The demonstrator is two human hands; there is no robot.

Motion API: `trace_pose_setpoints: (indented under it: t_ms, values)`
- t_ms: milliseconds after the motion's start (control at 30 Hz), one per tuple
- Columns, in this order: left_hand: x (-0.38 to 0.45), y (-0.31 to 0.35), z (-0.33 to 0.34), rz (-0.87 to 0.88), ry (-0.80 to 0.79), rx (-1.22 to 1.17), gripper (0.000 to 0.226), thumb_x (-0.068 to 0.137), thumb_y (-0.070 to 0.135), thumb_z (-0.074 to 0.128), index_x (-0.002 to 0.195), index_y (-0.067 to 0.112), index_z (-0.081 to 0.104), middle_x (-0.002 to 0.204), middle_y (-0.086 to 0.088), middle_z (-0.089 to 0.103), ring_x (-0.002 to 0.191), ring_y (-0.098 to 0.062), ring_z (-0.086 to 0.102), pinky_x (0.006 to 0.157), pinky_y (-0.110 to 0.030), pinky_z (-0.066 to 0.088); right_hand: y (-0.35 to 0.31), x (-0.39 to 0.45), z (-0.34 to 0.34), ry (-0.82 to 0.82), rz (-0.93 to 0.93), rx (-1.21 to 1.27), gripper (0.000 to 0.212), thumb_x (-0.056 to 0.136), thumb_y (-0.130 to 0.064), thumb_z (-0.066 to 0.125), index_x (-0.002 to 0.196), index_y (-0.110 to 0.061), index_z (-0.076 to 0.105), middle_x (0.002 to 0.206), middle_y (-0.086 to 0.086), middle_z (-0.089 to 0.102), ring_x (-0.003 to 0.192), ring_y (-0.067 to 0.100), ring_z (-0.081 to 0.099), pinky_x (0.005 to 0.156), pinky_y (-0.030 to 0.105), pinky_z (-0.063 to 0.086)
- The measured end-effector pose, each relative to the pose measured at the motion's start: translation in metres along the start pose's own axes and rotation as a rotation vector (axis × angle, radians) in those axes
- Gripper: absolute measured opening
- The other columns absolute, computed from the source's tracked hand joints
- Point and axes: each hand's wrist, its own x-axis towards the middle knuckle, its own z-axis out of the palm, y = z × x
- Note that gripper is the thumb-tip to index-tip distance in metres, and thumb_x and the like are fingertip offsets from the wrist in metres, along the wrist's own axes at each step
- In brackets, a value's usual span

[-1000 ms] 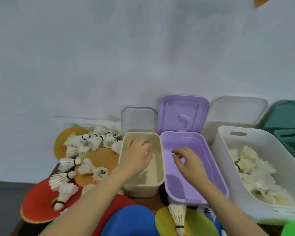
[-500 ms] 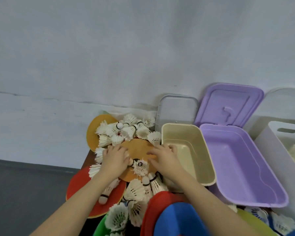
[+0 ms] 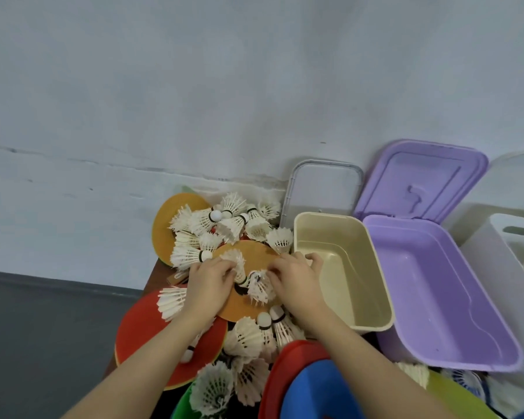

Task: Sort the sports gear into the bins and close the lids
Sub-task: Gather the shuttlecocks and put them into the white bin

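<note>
In the head view, the person is working at the gathering step: both hands are reaching into the pile of shuttlecocks [image 3: 224,225] lying on the orange disc [image 3: 248,285] just left of the bins. The left hand [image 3: 209,281] is curling its fingers around one shuttlecock [image 3: 235,263], and the right hand [image 3: 294,281] is pinching another [image 3: 259,287]. Next, I judge, both need lifting clear without crushing feathers and carrying to a bin; the beige bin [image 3: 372,322] beside them and the purple bin [image 3: 436,285] are standing open, holding nothing, lids off. The shuttlecocks are white, feathered, with pale round tips.
</note>
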Motion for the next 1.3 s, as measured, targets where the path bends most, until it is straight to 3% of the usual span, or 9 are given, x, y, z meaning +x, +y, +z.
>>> trace_pose_setpoints:
  t_ms: [100, 367, 500, 600, 733, 900, 1100, 1200, 1300]
  values:
    - [0.008, 0.018, -0.014, 0.07, 0.059, -0.065, 0.013, 0.084, 0.015, 0.068, 0.096, 0.015, 0.073, 0.091, 0.003, 0.069, 0.091, -0.021, 0.06, 0.079, -0.026, 0.021, 0.011, -0.006, -0.016, 0.19, 0.016, 0.095, 0.008, 0.082, -0.024, 0.064, 0.076, -0.027, 0.067, 0.08, -0.013, 0.064, 0.086, 0.014, 0.057, 0.082, 0.028, 0.012]
    - [0.034, 0.107, -0.032, 0.348, 0.172, -0.155, 0.018, 0.08, 0.013, 0.069, 0.098, 0.018, 0.072, 0.083, 0.009, 0.067, 0.086, -0.005, 0.052, 0.077, -0.021, 0.023, 0.07, -0.03, -0.083, 0.427, 0.128, 0.226, 0.014, 0.08, -0.033, 0.055, 0.071, -0.029, 0.065, 0.068, -0.012, 0.061, 0.073, 0.01, 0.058, 0.073, 0.025, 0.015]
    - [0.04, 0.165, -0.014, 0.436, 0.189, -0.185, 0.021, 0.081, 0.025, 0.057, 0.093, 0.016, 0.072, 0.079, 0.006, 0.067, 0.084, -0.005, 0.051, 0.079, -0.021, 0.027, 0.123, -0.052, -0.114, 0.486, 0.136, 0.29, 0.007, 0.078, -0.022, 0.063, 0.072, -0.022, 0.066, 0.069, -0.009, 0.063, 0.068, 0.015, 0.061, 0.074, 0.032, 0.031]
    - [0.039, 0.215, 0.008, 0.504, 0.205, -0.19, 0.024, 0.08, 0.027, 0.054, 0.091, 0.017, 0.072, 0.079, 0.006, 0.067, 0.081, -0.007, 0.053, 0.076, -0.023, 0.031, 0.169, -0.074, -0.137, 0.49, 0.134, 0.385, 0.012, 0.082, -0.008, 0.068, 0.074, -0.017, 0.066, 0.072, -0.01, 0.061, 0.07, 0.006, 0.054, 0.069, 0.033, 0.044]
    - [0.03, 0.292, 0.045, 0.539, 0.147, -0.249, 0.028, 0.082, 0.027, 0.051, 0.093, 0.013, 0.072, 0.079, 0.002, 0.067, 0.078, -0.013, 0.055, 0.073, -0.029, 0.04, 0.234, -0.106, -0.175, 0.519, 0.174, 0.454, 0.01, 0.084, -0.007, 0.067, 0.079, -0.015, 0.065, 0.076, -0.008, 0.058, 0.074, 0.005, 0.054, 0.065, 0.015, 0.041]
    - [0.016, 0.388, 0.103, 0.55, 0.079, -0.366, 0.028, 0.081, 0.023, 0.051, 0.094, 0.008, 0.071, 0.079, -0.002, 0.067, 0.079, -0.012, 0.05, 0.076, -0.019, 0.038, 0.321, -0.144, -0.211, 0.618, 0.253, 0.395, 0.013, 0.083, -0.003, 0.065, 0.078, -0.015, 0.064, 0.075, -0.005, 0.057, 0.072, 0.004, 0.053, 0.065, 0.022, 0.041]
    - [-0.005, 0.471, 0.168, 0.523, -0.06, -0.427, 0.021, 0.082, 0.015, 0.058, 0.098, 0.007, 0.07, 0.08, -0.004, 0.064, 0.08, -0.011, 0.047, 0.073, -0.017, 0.038, 0.404, -0.186, -0.231, 0.617, 0.338, 0.348, 0.016, 0.086, -0.006, 0.063, 0.082, -0.02, 0.06, 0.077, -0.008, 0.053, 0.072, 0.004, 0.052, 0.065, 0.027, 0.041]
    - [-0.011, 0.497, 0.194, 0.488, -0.136, -0.408, 0.02, 0.083, 0.004, 0.061, 0.101, 0.006, 0.069, 0.089, -0.007, 0.066, 0.086, -0.016, 0.053, 0.078, -0.014, 0.035, 0.432, -0.2, -0.237, 0.612, 0.379, 0.308, 0.01, 0.086, -0.005, 0.062, 0.082, -0.014, 0.062, 0.079, -0.006, 0.053, 0.07, 0.008, 0.051, 0.064, 0.022, 0.036]
    - [-0.012, 0.509, 0.216, 0.449, -0.225, -0.338, 0.029, 0.087, 0.003, 0.056, 0.116, 0.008, 0.063, 0.104, -0.007, 0.062, 0.1, -0.021, 0.053, 0.088, -0.021, 0.038, 0.452, -0.209, -0.237, 0.55, 0.475, 0.216, 0.006, 0.089, -0.01, 0.059, 0.086, -0.01, 0.064, 0.087, -0.005, 0.054, 0.072, 0.015, 0.053, 0.061, 0.023, 0.03]
